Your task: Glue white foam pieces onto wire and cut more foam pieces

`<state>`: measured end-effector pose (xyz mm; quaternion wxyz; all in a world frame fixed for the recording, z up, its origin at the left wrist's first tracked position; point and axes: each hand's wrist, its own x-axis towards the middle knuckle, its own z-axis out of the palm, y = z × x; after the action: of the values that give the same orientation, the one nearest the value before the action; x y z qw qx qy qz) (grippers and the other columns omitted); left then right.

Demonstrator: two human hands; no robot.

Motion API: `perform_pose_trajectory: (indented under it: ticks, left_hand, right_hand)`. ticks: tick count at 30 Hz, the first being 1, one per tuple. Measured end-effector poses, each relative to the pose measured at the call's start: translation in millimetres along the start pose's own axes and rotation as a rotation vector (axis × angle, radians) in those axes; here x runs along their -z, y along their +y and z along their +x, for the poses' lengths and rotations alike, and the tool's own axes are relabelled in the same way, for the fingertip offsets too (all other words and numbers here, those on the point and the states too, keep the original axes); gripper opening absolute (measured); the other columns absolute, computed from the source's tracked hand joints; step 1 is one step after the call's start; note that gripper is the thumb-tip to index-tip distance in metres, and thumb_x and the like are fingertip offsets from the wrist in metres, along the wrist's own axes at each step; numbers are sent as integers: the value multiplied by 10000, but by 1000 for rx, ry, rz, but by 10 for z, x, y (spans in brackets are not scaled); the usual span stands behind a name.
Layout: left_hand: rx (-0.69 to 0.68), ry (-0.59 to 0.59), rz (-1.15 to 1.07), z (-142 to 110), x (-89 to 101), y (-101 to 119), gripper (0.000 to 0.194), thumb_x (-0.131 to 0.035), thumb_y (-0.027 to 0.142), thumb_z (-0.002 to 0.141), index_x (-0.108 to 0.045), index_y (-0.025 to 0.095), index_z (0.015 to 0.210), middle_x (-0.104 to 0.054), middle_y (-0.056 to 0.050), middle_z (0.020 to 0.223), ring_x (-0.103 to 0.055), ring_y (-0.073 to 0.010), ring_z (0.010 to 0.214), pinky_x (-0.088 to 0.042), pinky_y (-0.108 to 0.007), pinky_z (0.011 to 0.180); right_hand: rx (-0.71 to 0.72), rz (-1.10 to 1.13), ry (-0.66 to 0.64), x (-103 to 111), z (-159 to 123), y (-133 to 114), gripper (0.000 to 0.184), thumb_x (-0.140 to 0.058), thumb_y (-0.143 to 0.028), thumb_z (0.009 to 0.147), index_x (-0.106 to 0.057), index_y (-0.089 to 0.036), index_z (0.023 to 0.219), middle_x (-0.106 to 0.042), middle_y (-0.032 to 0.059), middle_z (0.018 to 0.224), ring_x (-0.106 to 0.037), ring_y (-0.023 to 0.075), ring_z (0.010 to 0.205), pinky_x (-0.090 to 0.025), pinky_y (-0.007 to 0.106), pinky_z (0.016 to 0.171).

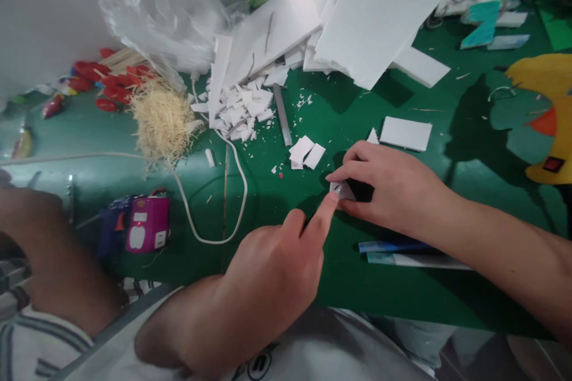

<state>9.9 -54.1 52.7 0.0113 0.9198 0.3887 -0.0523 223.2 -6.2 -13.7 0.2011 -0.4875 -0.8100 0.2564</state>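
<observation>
My right hand [379, 181] pinches a small white foam piece [345, 191] between thumb and fingers, against the green table. My left hand [290, 259] is closed in a fist with its index finger stretched along to that piece. A thin shiny tip at this fingertip looks like the blade of a cutter knife [338, 188]; the rest is hidden under the hand. Left of the piece lie small cut white squares [306, 152]. Beyond my right hand are a white foam rectangle [406, 133] and a small white triangle [373, 136].
A grey bar [282, 114] lies by a heap of white scraps [243, 110]. Large foam sheets [370, 12] lean behind. A white cable [243, 190] loops left, near a pink box [148, 223]. Blue-white strips [402, 258] lie under my right forearm. Another person's arm [58, 250] rests at left.
</observation>
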Motion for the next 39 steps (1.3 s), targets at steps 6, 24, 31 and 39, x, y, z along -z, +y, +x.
perform_pose_trajectory:
  ticks: [6,24,31,39]
  left_hand:
    - [-7,-25,-10,-38,15,7,540,-390,91,974,-606,134,1467,-597,37,666,-545,-148,380,-393,-301,349]
    - [-5,-65,-11,-66,29,-65,556,-457,93,945,-579,133,1486,-611,41,678,-540,-137,389,-379,-285,356]
    - [7,-89,3,-117,58,-59,571,-418,82,955,-556,164,1504,-602,47,683,-556,-145,389,-390,-287,358]
    - [32,-108,-12,-197,10,-79,580,-383,107,992,-473,193,1559,-578,50,706,-559,-140,417,-400,-276,384]
  right_hand:
    - [10,-2,-14,6,4,-6,234,-698,-318,823,-826,-247,1006,-663,64,925,-585,162,736,-423,300,617]
    - [15,-23,-22,20,5,-13,243,-695,-329,831,-820,-247,1023,-675,69,934,-601,172,749,-436,304,632]
    - [18,-9,-24,18,0,-11,232,-700,-312,819,-817,-259,1013,-670,63,929,-603,174,766,-450,308,652]
    - [11,-18,-32,25,1,-32,229,-663,-319,838,-815,-259,998,-656,63,927,-578,167,746,-417,304,621]
